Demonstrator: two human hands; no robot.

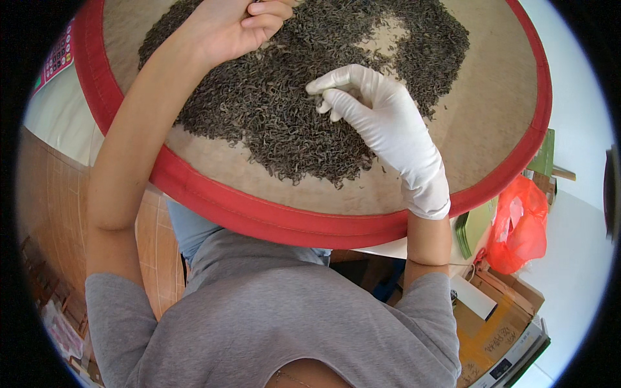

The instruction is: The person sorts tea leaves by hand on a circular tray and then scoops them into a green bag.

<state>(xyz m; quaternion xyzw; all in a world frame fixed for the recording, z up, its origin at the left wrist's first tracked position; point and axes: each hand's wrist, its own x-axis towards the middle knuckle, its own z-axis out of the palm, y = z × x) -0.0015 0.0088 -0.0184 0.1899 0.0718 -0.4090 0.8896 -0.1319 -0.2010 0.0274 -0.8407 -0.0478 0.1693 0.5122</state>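
Dark, twisted dried leaves, which look like tea [291, 116], lie spread on a round tan tray [495, 121] with a red fabric-bound rim. My left hand [242, 29], bare, is over the far left part of the leaves with its fingers curled. The top edge of the picture cuts it off, so whether it holds anything is hidden. A white glove covers my right hand [366, 104], which hovers over or touches the middle of the leaf layer. Its thumb and index fingertip are a little apart, with nothing plainly held between them; the other fingers curl beneath.
Right of the tray are a red plastic bag [519, 225], green folded card or packaging [473, 228] and a cardboard box [499, 334] bearing writing. At the far left lies a pink panel with buttons [58, 58]. The tray's rim overhangs my lap.
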